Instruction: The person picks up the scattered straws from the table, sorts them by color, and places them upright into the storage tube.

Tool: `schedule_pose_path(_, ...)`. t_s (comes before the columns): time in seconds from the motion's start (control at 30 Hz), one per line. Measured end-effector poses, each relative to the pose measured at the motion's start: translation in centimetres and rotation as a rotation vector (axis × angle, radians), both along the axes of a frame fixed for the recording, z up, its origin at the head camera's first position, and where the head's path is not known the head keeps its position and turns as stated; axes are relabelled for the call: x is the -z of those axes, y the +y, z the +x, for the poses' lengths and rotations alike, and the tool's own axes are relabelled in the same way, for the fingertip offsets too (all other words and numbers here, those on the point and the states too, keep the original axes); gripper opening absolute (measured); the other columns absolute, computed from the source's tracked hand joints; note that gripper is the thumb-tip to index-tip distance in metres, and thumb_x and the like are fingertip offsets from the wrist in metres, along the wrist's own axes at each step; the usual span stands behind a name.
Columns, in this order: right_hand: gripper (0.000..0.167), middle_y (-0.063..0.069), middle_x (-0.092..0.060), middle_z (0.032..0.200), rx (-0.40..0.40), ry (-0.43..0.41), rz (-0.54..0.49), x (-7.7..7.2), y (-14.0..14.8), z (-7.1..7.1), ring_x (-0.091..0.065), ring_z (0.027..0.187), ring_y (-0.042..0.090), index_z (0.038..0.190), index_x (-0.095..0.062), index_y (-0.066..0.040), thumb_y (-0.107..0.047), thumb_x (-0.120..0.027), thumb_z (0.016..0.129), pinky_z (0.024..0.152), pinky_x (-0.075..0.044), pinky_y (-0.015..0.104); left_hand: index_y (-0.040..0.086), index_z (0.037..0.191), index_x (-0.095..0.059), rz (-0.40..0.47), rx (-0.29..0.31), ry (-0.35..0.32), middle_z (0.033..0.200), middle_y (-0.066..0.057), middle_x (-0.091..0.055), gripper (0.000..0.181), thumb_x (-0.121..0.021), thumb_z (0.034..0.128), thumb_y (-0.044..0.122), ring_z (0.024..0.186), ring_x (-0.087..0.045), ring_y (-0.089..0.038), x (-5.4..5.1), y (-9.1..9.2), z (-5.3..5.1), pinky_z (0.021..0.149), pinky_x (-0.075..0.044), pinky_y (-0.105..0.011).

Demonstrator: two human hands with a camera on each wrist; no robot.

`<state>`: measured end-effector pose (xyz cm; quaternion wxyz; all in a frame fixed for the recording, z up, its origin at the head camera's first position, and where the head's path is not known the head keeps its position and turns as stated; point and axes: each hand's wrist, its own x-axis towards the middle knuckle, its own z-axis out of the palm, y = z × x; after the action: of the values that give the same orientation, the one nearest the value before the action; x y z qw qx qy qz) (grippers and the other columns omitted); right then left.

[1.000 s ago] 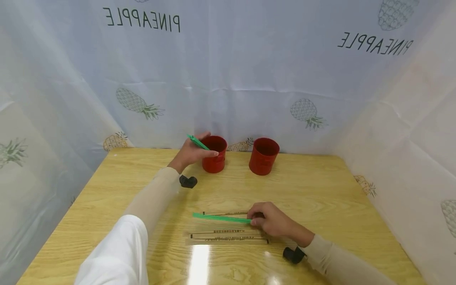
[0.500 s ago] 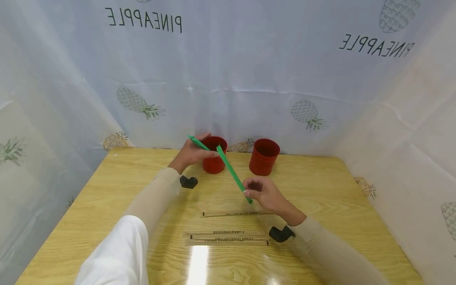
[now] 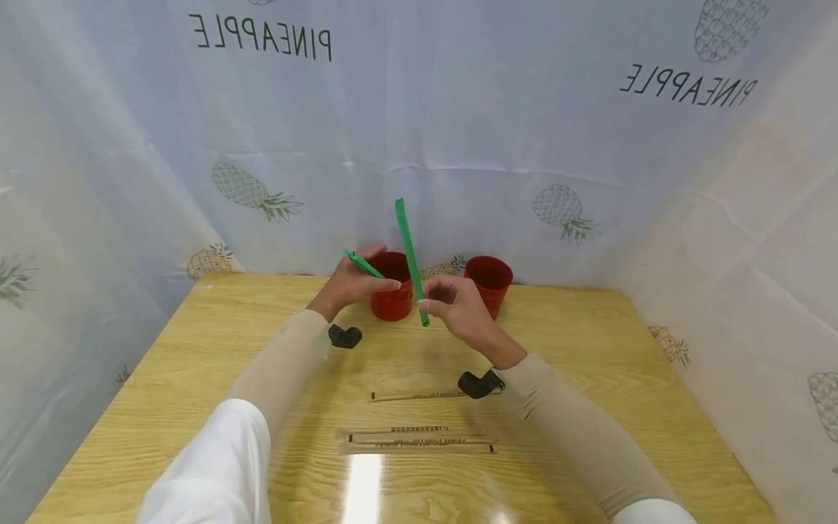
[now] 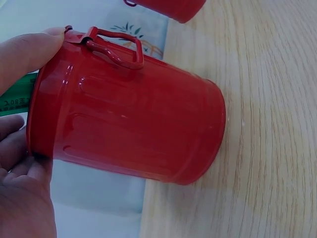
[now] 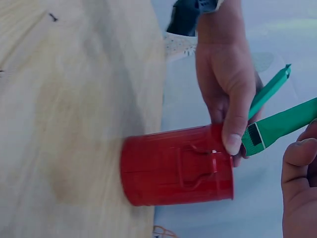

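Observation:
My left hand point(image 3: 350, 284) grips the rim of the left red bucket point(image 3: 391, 307), thumb in front and fingers behind, as the left wrist view shows on the bucket point(image 4: 133, 109). A green packet point(image 3: 364, 264) lies slanted at its mouth, between thumb and fingers. Just right of this bucket, my right hand point(image 3: 461, 311) pinches a second long green packet point(image 3: 407, 240) near its lower end, almost upright. In the right wrist view that packet's dark-marked end point(image 5: 285, 121) is close to the left thumb; whether they touch I cannot tell.
Another red bucket point(image 3: 495, 292) stands behind the right hand. Several slim paper-wrapped sticks point(image 3: 422, 439) lie across the table point(image 3: 563, 349) nearer the front, one point(image 3: 419, 396) apart from the others. A pineapple-print curtain point(image 3: 419, 131) hangs behind the table.
My right hand has lifted the long green packet off the table, carried it up and leftward to the left bucket, and tilted it nearly upright. The left hand has stayed on the rim.

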<state>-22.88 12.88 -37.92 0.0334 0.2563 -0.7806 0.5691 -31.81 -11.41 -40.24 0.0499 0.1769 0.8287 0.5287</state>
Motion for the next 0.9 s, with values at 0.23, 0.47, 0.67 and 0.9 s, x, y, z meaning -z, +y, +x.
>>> schedule_pose_path(0.23,0.005,0.010,-0.066,0.089,0.027,0.037,-0.013,-1.2,-2.0,-2.5,-0.059,0.080,0.021,0.100,-0.069,0.004,-0.002,-0.068,0.098,0.073,-0.053,0.030,0.009,0.162,-0.037,0.041,0.012,-0.008,0.169,-0.008,-0.039,0.090,-0.085,0.0879,0.027,0.158,-0.032,-0.033,0.2,0.2,-0.1,0.126,-0.034,-0.056)
schedule_pose_path(0.47,0.004,0.010,-0.064,0.088,0.074,0.035,-0.017,-2.2,-3.6,-4.8,-0.062,0.082,0.037,0.101,-0.068,0.002,-0.001,-0.066,0.100,0.071,-0.059,0.038,0.010,0.161,-0.040,0.060,0.010,0.013,0.167,-0.009,-0.041,0.088,-0.086,0.0871,0.028,0.156,-0.035,-0.032,0.1,0.3,-0.3,0.125,-0.036,-0.055)
schedule_pose_path(0.67,0.006,0.015,-0.065,0.089,0.092,0.063,-0.011,-1.9,-4.6,-6.4,-0.062,0.083,0.041,0.095,-0.068,-0.002,0.001,-0.066,0.099,0.071,-0.058,0.044,0.021,0.151,-0.057,0.102,0.068,0.055,0.154,-0.005,-0.058,0.070,-0.087,0.0872,0.027,0.142,-0.052,-0.029,0.2,0.3,-0.5,0.118,-0.045,-0.053)
schedule_pose_path(0.9,0.004,0.017,-0.070,0.093,0.099,0.086,0.101,-0.6,-5.3,-7.2,-0.065,0.083,0.026,0.098,-0.071,0.002,0.001,-0.067,0.098,0.075,-0.056,0.028,0.023,0.133,-0.071,0.139,0.101,0.105,0.133,-0.003,-0.072,0.050,-0.087,0.0861,0.020,0.124,-0.063,-0.022,0.2,0.3,-0.6,0.109,-0.051,-0.046)
